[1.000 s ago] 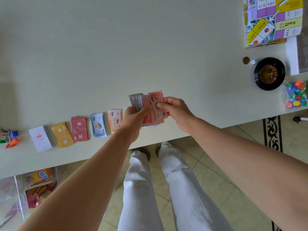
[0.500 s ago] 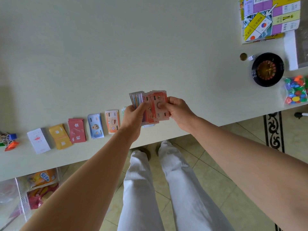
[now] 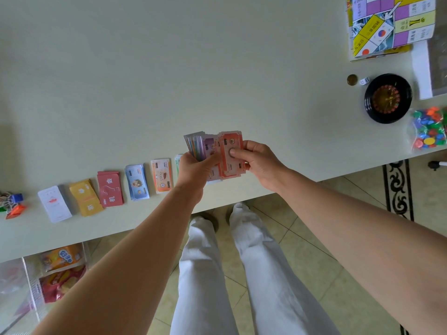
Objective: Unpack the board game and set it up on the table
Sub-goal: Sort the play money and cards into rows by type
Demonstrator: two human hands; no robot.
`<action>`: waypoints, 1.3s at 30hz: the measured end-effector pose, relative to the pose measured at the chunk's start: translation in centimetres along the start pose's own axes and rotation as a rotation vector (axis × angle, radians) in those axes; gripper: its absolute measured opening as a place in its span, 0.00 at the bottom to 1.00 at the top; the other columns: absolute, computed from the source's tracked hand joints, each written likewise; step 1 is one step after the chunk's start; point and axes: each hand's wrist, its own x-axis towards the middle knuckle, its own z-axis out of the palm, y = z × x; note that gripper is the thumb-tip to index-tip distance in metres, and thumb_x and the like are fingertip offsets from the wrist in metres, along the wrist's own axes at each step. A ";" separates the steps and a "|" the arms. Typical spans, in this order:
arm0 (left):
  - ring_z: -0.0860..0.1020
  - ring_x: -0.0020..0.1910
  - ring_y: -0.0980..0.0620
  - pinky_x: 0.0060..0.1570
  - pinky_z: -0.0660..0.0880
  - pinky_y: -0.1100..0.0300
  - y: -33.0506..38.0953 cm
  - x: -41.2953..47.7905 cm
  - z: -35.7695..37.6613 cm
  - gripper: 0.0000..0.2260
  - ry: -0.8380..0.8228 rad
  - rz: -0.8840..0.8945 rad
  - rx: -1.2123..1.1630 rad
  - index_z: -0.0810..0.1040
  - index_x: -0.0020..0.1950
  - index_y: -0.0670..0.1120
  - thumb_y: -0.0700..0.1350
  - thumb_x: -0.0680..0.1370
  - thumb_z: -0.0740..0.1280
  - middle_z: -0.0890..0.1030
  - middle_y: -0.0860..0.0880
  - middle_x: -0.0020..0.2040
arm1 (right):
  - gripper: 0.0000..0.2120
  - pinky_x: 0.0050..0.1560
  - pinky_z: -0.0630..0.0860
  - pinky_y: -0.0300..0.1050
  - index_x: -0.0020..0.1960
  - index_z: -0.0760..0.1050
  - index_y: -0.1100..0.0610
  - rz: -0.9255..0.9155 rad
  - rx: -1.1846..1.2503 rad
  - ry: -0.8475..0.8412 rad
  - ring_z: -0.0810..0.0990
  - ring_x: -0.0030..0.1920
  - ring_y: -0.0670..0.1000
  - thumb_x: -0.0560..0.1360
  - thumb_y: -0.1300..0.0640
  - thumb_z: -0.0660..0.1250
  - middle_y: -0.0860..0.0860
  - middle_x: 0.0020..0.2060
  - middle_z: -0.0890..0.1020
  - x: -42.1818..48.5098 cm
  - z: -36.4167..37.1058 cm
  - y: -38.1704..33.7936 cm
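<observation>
Holding a fan of play-money notes [image 3: 198, 145] above the near edge of a pale table [image 3: 217, 68], the left hand [image 3: 196, 169] curls its fingers round the fan's lower end. The right hand [image 3: 260, 160] pinches a few orange-red notes [image 3: 229, 169] at the fan's right side, thumb flat on top. Left of the fan, six small stacks lie in one row on the table: a green pile [image 3: 178, 163] mostly hidden by the left hand, one orange note pile [image 3: 161, 175], one blue note pile [image 3: 137, 182], one red card deck [image 3: 110, 188], one yellow deck [image 3: 85, 198] and one white deck [image 3: 54, 204]. Beyond them is a cluster of small coloured pieces [image 3: 13, 205], too small to count. Far right of the fan sit one black roulette wheel [image 3: 388, 97], one white die [image 3: 364, 81], one brown disc [image 3: 352, 79], one clear bag of coloured tokens [image 3: 428, 130] and one folded game board [image 3: 389, 22]. Below the fan are white trousers [image 3: 205, 274], beige floor tiles [image 3: 302, 250] and, to the right, a dark patterned floor strip [image 3: 398, 189].
</observation>
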 end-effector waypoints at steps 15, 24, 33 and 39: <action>0.69 0.36 0.53 0.40 0.70 0.62 -1.1 1.2 1.6 0.05 0.031 -0.121 0.049 0.75 0.44 0.47 0.39 0.79 0.64 0.73 0.48 0.37 | 0.06 0.40 0.73 0.38 0.49 0.77 0.60 -0.113 -0.404 0.106 0.80 0.43 0.50 0.76 0.57 0.68 0.53 0.43 0.81 -0.2 -1.5 -0.1; 0.72 0.35 0.57 0.33 0.70 0.70 -2.4 4.2 3.8 0.09 0.063 0.094 0.316 0.77 0.55 0.49 0.38 0.76 0.66 0.74 0.52 0.38 | 0.03 0.36 0.67 0.40 0.44 0.76 0.58 -0.491 -1.163 0.366 0.75 0.40 0.50 0.73 0.60 0.69 0.51 0.40 0.78 2.9 -3.3 1.7; 0.69 0.29 0.55 0.30 0.67 0.62 -4.6 5.8 5.2 0.11 0.058 0.198 0.477 0.79 0.53 0.49 0.36 0.74 0.67 0.74 0.55 0.34 | 0.09 0.35 0.65 0.41 0.49 0.76 0.57 -0.456 -1.273 0.372 0.77 0.43 0.53 0.70 0.57 0.71 0.52 0.45 0.77 3.9 -4.0 3.7; 0.69 0.28 0.54 0.29 0.67 0.63 -4.5 5.6 5.2 0.11 0.047 0.208 0.507 0.80 0.54 0.48 0.37 0.74 0.67 0.74 0.54 0.33 | 0.14 0.36 0.66 0.41 0.54 0.73 0.55 -0.315 -1.194 0.392 0.75 0.36 0.52 0.71 0.54 0.70 0.52 0.50 0.73 2.9 -6.3 4.1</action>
